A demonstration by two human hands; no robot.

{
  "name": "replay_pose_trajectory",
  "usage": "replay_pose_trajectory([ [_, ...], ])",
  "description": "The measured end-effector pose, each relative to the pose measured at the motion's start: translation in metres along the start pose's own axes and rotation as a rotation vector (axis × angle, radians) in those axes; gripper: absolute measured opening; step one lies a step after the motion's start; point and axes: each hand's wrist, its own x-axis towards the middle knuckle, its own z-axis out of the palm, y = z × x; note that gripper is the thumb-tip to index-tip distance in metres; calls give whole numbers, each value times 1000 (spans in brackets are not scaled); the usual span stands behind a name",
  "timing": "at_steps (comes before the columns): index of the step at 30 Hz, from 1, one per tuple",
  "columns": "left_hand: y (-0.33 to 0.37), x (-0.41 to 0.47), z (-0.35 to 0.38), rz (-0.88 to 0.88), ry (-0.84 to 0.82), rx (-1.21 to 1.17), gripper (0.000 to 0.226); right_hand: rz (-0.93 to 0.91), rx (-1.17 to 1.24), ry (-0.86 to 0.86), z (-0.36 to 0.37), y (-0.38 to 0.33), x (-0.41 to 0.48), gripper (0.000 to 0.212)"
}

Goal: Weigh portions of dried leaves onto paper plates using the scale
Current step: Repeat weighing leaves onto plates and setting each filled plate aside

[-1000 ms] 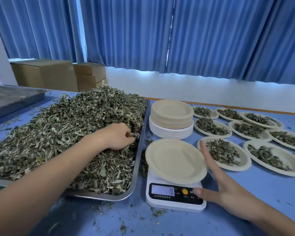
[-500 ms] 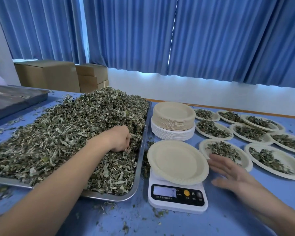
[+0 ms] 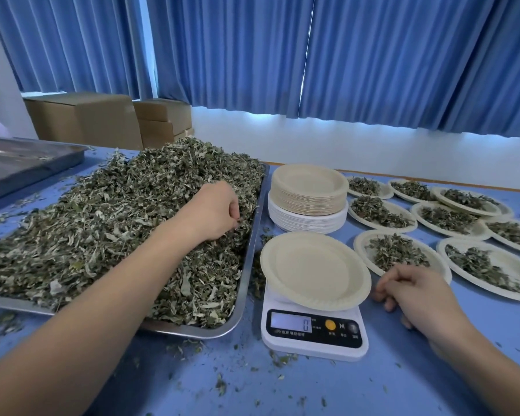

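Note:
A big heap of dried leaves (image 3: 108, 223) fills a steel tray (image 3: 246, 265) on the left. My left hand (image 3: 213, 210) is dug into the heap near the tray's right rim, fingers curled round a clump of leaves. An empty paper plate (image 3: 314, 270) sits on the white scale (image 3: 314, 331), whose display reads 0. My right hand (image 3: 415, 291) rests on the table just right of the scale, fingers loosely curled, holding nothing. Several plates with leaf portions (image 3: 398, 253) lie to the right.
A stack of unused paper plates (image 3: 308, 196) stands behind the scale. A second, empty steel tray (image 3: 24, 163) sits at far left, cardboard boxes (image 3: 84, 121) behind it. Leaf crumbs litter the blue table (image 3: 312, 385). Blue curtains hang at the back.
My right hand left the scale's buttons, moved right and curled loosely on the table. The display came to 0. My left hand stays in the heap, closing on leaves.

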Motion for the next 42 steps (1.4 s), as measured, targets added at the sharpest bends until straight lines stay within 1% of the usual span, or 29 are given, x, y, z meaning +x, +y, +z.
replay_pose_trajectory([
  [2, 1, 0, -3, -4, -35, 21, 11, -4, 9, 6, -3, 3, -3, 36],
  [4, -2, -2, -8, -20, -183, 65, 7, -18, 18, 4, -5, 3, -5, 38],
  [5, -3, -5, -10, -12, -297, 112, 12, -21, 18, -3, -6, 2, -6, 38],
  [7, -6, -10, -14, 12, -533, 236, 38, -23, 22, -14, -6, 1, -6, 36],
  [8, -6, -13, -14, 20, -598, 279, 47, -23, 27, -14, -6, 1, -6, 36],
  [9, -6, -14, -13, 26, -622, 294, 52, -22, 29, -13, -6, 0, -6, 35],
  [10, -5, -14, -11, 17, -608, 286, 52, -24, 27, -14, -7, -1, -6, 35],
  [15, -1, -12, 4, -64, -400, 218, 49, -44, 30, -10, -8, -1, -8, 33],
  [20, -1, -9, 1, -123, -127, 123, 50, -52, 12, -11, -10, 0, -6, 37],
  [22, -2, -7, 3, -131, -88, 118, 49, -54, -1, -15, -11, 0, -5, 37],
  [23, -3, -7, 5, -125, -71, 108, 48, -55, -6, -22, -11, 0, -4, 38],
  [27, -7, 0, 5, -83, 123, 22, 44, -30, 7, -44, -12, -1, -4, 39],
  [30, -5, 0, 10, -85, 136, -3, 36, -14, 35, -54, -13, -1, -6, 37],
  [33, 6, -5, 9, -24, 331, -160, 19, -8, 56, -55, -14, -3, -6, 33],
  [34, 13, -7, 6, -8, 357, -240, 18, -7, 56, -56, -13, -3, -6, 32],
  [35, 21, -8, 2, 13, 322, -357, 17, -7, 54, -56, -13, -4, -7, 32],
  [37, 43, -13, -1, 56, 121, -603, 20, -6, 54, -56, -12, -5, -7, 31],
  [38, 54, -15, 1, 90, 41, -632, 23, -4, 57, -57, -13, -5, -7, 30],
  [41, 85, -21, 16, 199, -101, -479, 33, -1, 57, -60, -13, -6, -7, 29],
  [42, 91, -23, 20, 214, -184, -437, 34, -2, 56, -60, -13, -5, -7, 29],
])
